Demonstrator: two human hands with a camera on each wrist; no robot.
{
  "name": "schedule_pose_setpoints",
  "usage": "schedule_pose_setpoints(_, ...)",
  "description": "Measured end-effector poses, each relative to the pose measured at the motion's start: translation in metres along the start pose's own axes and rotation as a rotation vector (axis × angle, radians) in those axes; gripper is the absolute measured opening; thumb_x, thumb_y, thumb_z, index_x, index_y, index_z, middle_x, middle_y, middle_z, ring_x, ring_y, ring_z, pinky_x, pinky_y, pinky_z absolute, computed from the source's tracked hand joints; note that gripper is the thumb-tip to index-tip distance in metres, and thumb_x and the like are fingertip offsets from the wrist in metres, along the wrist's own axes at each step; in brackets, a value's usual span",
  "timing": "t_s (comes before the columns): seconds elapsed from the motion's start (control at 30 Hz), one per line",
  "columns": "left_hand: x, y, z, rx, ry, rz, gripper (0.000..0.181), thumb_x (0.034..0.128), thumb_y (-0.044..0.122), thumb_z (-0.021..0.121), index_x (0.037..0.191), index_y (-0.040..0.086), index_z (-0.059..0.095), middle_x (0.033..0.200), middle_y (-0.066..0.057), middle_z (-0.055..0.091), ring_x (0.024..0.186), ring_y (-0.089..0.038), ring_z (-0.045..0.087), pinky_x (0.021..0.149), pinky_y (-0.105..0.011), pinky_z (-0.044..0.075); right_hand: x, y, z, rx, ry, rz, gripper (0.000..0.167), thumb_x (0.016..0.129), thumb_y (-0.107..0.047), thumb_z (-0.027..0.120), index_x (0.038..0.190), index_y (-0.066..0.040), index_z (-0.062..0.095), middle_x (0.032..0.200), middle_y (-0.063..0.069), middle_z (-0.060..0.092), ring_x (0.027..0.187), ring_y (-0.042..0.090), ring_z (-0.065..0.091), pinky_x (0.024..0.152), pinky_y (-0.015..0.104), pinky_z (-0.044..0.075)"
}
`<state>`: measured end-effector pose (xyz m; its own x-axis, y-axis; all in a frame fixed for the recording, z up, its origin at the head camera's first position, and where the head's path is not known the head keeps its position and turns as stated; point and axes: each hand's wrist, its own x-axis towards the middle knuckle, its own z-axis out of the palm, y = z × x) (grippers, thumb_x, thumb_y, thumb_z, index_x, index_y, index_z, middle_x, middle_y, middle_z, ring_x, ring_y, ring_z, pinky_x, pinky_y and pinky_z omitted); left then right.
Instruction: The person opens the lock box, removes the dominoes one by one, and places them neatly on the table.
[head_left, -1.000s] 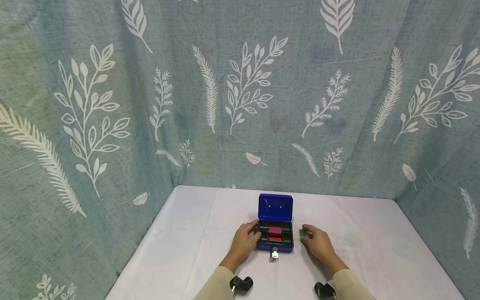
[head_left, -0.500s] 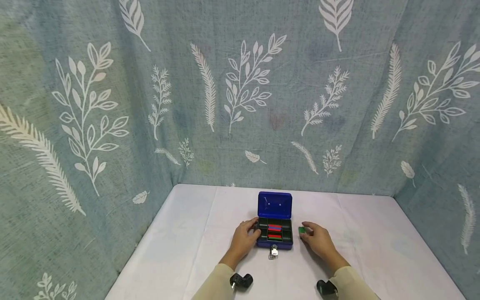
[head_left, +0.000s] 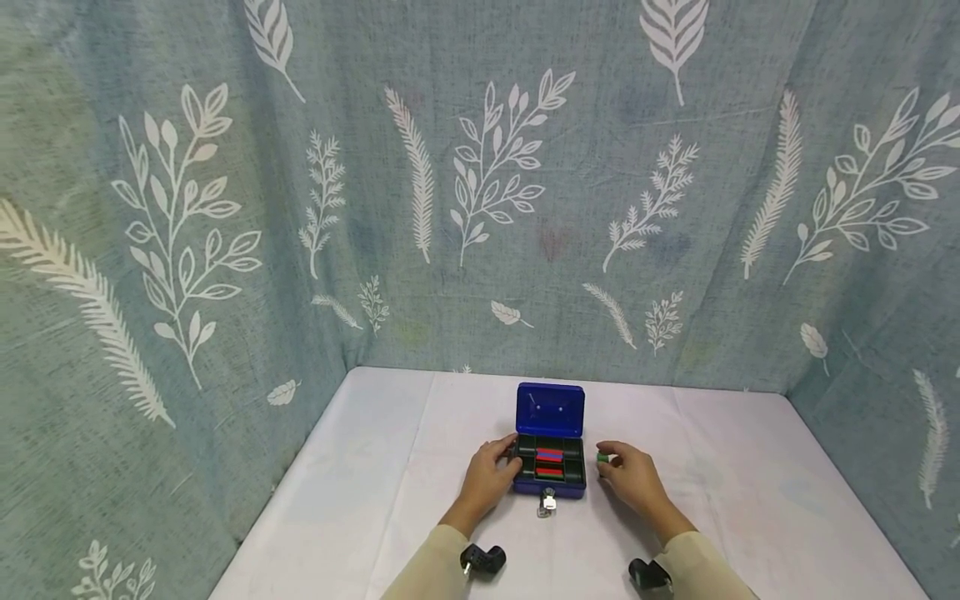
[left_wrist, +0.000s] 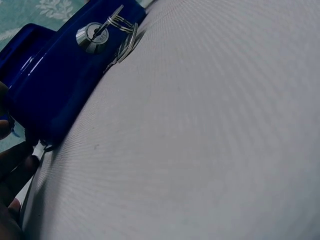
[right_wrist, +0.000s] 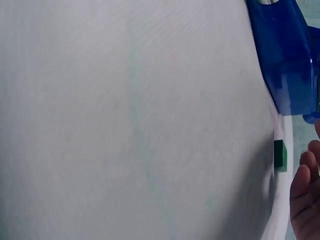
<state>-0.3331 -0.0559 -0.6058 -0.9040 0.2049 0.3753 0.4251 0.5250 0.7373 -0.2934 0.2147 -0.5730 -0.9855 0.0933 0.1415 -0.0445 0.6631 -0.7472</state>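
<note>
A blue cash box [head_left: 549, 487] stands on the white table with its lid [head_left: 551, 410] raised. Its black tray [head_left: 573, 472] has compartments; red, blue and green flat pieces [head_left: 549, 456] lie in the middle ones. Keys [left_wrist: 122, 35] hang from the lock [left_wrist: 92, 36] at the front. My left hand [head_left: 487, 479] grips the box's left side, thumb at the rim. Right of the box, my right hand [head_left: 633, 479] has thumb and fingers around a small green block [head_left: 602, 457]. In the right wrist view the block [right_wrist: 280, 156] stands on the table, apart from the visible fingers [right_wrist: 301, 182].
A white cloth [head_left: 412, 425] covers the table. Leaf-patterned curtains [head_left: 420, 317] enclose its back and sides. Black wrist devices [head_left: 483, 561] sit at both forearms.
The green block has turned and shows a narrower face, shifted slightly left. My right hand has moved a little with it. My left hand stays at the box.
</note>
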Motion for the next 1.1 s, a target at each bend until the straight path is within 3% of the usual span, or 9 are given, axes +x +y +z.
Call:
schedule_pose_setpoints(0.1, -0.001, -0.001, 0.001, -0.001, 0.006, 0.005, 0.047, 0.0863, 0.019, 0.065, 0.131, 0.006, 0.061, 0.116, -0.007, 0.068, 0.108, -0.022, 0.061, 0.11, -0.045, 0.03, 0.001, -0.005, 0.003, -0.006, -0.009, 0.007, 0.031, 0.085, -0.008, 0.072, 0.115, -0.006, 0.069, 0.105, 0.005, 0.069, 0.081, 0.015, 0.061, 0.064, 0.031, 0.05)
schedule_pose_setpoints(0.27, 0.002, -0.002, 0.0, 0.01, 0.005, -0.003, 0.048, 0.086, 0.019, 0.065, 0.132, 0.007, 0.061, 0.117, -0.007, 0.068, 0.108, -0.022, 0.061, 0.11, -0.044, 0.03, 0.008, -0.015, 0.007, -0.001, -0.01, -0.046, 0.028, 0.085, -0.008, 0.071, 0.113, -0.007, 0.07, 0.102, 0.004, 0.07, 0.083, 0.017, 0.062, 0.07, 0.035, 0.052)
schedule_pose_setpoints(0.43, 0.002, -0.003, 0.001, 0.001, -0.015, -0.022, 0.048, 0.0866, 0.02, 0.065, 0.133, 0.008, 0.061, 0.117, -0.005, 0.068, 0.109, -0.02, 0.06, 0.11, -0.042, 0.031, 0.012, -0.024, 0.01, 0.019, -0.014, -0.072, 0.022, 0.083, -0.007, 0.073, 0.105, -0.008, 0.073, 0.093, 0.001, 0.069, 0.079, 0.016, 0.061, 0.068, 0.035, 0.05)
schedule_pose_setpoints(0.7, 0.001, -0.003, 0.002, 0.005, -0.009, -0.011, 0.048, 0.0867, 0.02, 0.064, 0.132, 0.007, 0.061, 0.117, -0.005, 0.068, 0.109, -0.021, 0.06, 0.11, -0.043, 0.031, 0.016, -0.037, 0.015, -0.028, -0.04, -0.097, 0.024, 0.085, -0.009, 0.072, 0.109, -0.008, 0.072, 0.095, 0.0, 0.068, 0.082, 0.017, 0.058, 0.069, 0.036, 0.049)
schedule_pose_setpoints(1.1, -0.001, 0.0, 0.0, 0.017, -0.014, -0.016, 0.048, 0.0855, 0.02, 0.064, 0.131, 0.008, 0.062, 0.117, -0.005, 0.068, 0.109, -0.02, 0.061, 0.109, -0.043, 0.032, 0.017, -0.051, 0.03, -0.008, -0.069, -0.098, 0.025, 0.087, -0.011, 0.071, 0.112, -0.009, 0.071, 0.096, -0.002, 0.069, 0.091, 0.018, 0.062, 0.085, 0.045, 0.051)
